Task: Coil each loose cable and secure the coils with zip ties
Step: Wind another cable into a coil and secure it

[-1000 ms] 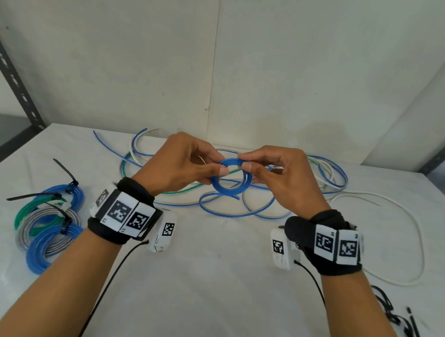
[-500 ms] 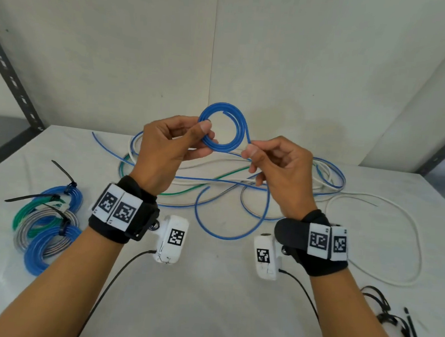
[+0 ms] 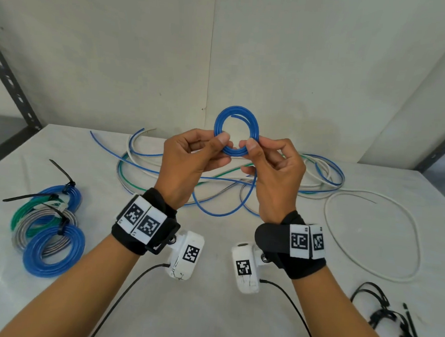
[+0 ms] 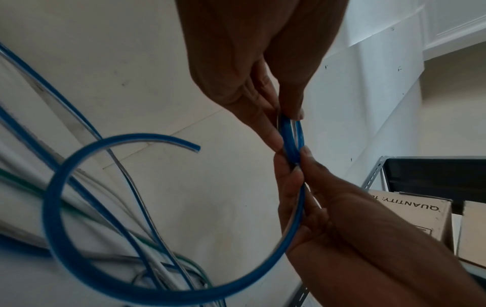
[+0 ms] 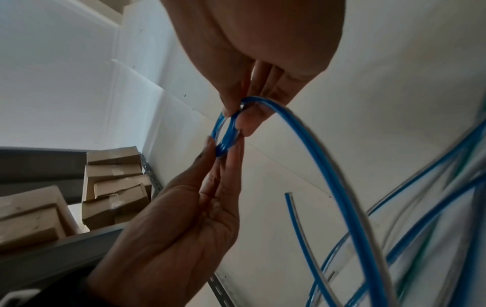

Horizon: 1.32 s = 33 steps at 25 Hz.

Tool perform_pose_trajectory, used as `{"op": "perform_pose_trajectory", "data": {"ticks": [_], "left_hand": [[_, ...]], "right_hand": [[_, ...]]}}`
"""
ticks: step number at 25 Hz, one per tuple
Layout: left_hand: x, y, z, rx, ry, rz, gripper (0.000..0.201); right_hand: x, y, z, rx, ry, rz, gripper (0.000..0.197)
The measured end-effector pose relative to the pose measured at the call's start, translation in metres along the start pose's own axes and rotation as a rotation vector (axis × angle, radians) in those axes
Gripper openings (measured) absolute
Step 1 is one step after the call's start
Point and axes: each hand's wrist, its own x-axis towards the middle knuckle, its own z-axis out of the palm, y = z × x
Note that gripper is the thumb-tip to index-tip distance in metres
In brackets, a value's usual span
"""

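A small blue cable coil [image 3: 237, 117] stands upright in the air above the middle of the table. My left hand [image 3: 221, 142] pinches its left side and my right hand [image 3: 250, 145] pinches its right side. The cable's loose tail [image 3: 248, 196] hangs from under my right hand and loops down to the table. In the left wrist view my left hand [image 4: 286, 128] pinches the coil [image 4: 291, 141] edge-on, and the curved tail [image 4: 79, 259] ends free. In the right wrist view my right hand [image 5: 236, 116] pinches the coil [image 5: 223, 135].
Loose blue, white, green and grey cables [image 3: 143, 163] lie tangled behind my hands. A long white cable [image 3: 415, 232] loops at the right. Several tied coils [image 3: 52, 249] sit at the left. Black zip ties [image 3: 389, 316] lie front right. A metal upright [image 3: 10, 82] stands far left.
Both hands have risen from just above the table. The right hand, which held the trailing cable half a second ago, has come up to the coil, and the hanging tail is shorter.
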Motion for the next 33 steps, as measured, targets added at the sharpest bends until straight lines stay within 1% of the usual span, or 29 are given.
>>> {"op": "perform_pose_trajectory", "data": {"ticks": [2, 4, 6, 8, 9, 11, 13, 14, 17, 21, 22, 24, 26, 27, 29, 30, 33], "left_hand": [[0.000, 0.000, -0.001, 0.044, -0.022, -0.023, 0.022], [0.001, 0.002, -0.004, 0.120, -0.059, -0.044, 0.024], [0.006, 0.006, -0.010, 0.220, -0.085, -0.045, 0.029], [0.010, 0.011, -0.020, 0.340, -0.148, -0.033, 0.031], [0.012, 0.013, -0.025, 0.419, -0.210, -0.040, 0.029], [0.013, 0.016, -0.032, 0.589, -0.352, -0.103, 0.025], [0.012, 0.015, -0.034, 0.687, -0.438, -0.154, 0.025], [0.012, 0.015, -0.034, 0.704, -0.447, -0.154, 0.024], [0.013, 0.015, -0.034, 0.701, -0.423, -0.117, 0.023], [0.012, 0.018, -0.033, 0.631, -0.389, -0.094, 0.036], [0.011, 0.018, -0.033, 0.626, -0.380, -0.082, 0.036], [0.013, 0.017, -0.032, 0.601, -0.345, -0.063, 0.029], [0.016, 0.020, -0.036, 0.545, -0.286, -0.050, 0.023], [0.017, 0.022, -0.040, 0.507, -0.251, -0.039, 0.022], [0.019, 0.027, -0.046, 0.417, -0.194, -0.018, 0.020], [0.019, 0.029, -0.047, 0.371, -0.178, -0.015, 0.019], [0.017, 0.027, -0.040, 0.217, -0.146, -0.052, 0.021]], "right_hand": [[0.002, 0.003, -0.002, -0.008, 0.023, -0.003, 0.011], [0.007, 0.001, -0.007, -0.043, 0.002, -0.017, 0.008], [0.015, -0.003, -0.017, -0.156, -0.099, -0.053, 0.006], [0.022, -0.007, -0.027, -0.337, -0.255, -0.085, 0.005], [0.025, -0.007, -0.031, -0.431, -0.335, -0.093, 0.005], [0.027, -0.008, -0.036, -0.571, -0.468, -0.091, 0.004], [0.027, -0.008, -0.038, -0.638, -0.535, -0.084, 0.004], [0.027, -0.009, -0.037, -0.648, -0.547, -0.085, 0.004], [0.026, -0.010, -0.037, -0.626, -0.548, -0.102, 0.004], [0.027, -0.011, -0.037, -0.584, -0.514, -0.113, 0.006], [0.027, -0.011, -0.036, -0.578, -0.508, -0.118, 0.007], [0.027, -0.012, -0.036, -0.568, -0.505, -0.129, 0.011], [0.030, -0.014, -0.039, -0.541, -0.468, -0.128, 0.015], [0.032, -0.015, -0.042, -0.521, -0.418, -0.125, 0.015], [0.037, -0.019, -0.047, -0.459, -0.316, -0.124, 0.010], [0.038, -0.020, -0.049, -0.424, -0.291, -0.123, 0.008], [0.032, -0.015, -0.039, -0.338, -0.312, -0.088, 0.005]]}}
